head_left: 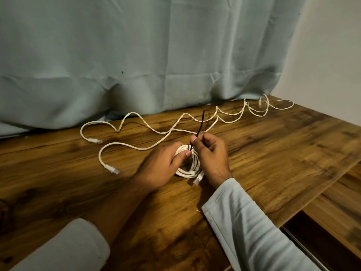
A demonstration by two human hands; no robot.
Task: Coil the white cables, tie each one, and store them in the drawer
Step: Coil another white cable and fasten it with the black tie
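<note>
At the centre of the wooden table [78, 192], the right hand [212, 155] pinches a thin black tie [200, 124] between thumb and forefinger, with the other fingers curled in toward the palm. Just below the pinch, the tie's lower part wraps over the top of the coiled white cable [185, 174]. Its free end sticks up and away from the person, leaning a little to the right.

The left hand [162, 165] grips the coil's left side. Its thumb lies across the strands close to the tie, and the fingers curl round the rim, mostly hidden from me. The coil sits between the two hands, low over the wood, though I cannot tell whether it rests there or is slightly lifted. Its plug [198, 179] pokes out at the near edge beside the right wrist.

Farther out, loose white cable [103, 163] snakes across the table in waves from the left toward the far right corner. One plug end [112, 170] lies left of the left hand, and another [96, 141] lies farther back.

Pale sleeves [254, 231] cover both forearms. A pale blue-green curtain [136, 55] hangs behind the table, its hem bunched on the back edge. A light wall [332, 55] stands to the right, and a lower wooden panel [341, 202] shows past the table's right edge.
</note>
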